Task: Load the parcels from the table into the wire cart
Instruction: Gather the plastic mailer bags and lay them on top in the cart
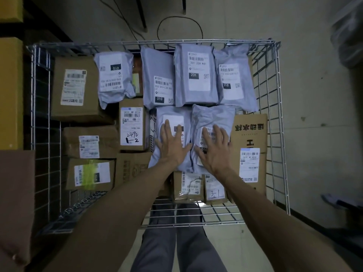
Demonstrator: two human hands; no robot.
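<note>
Two parcels inside wire cart (279, 114), toward its near side, atop cartons (131, 126): first grey mailer (167, 114) under left hand (172, 148), second grey mailer (213, 116) under right hand (215, 154). Both hands flat, fingers spread, pressing, gripping nothing. Likely risk: slick bags slip on uneven cartons once released.

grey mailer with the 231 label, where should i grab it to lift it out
The 231 mailer lies flat with other mailers tight against both long sides. So probably pinch its near short edge, coming down from above on your side, where that end looks freest.
</note>
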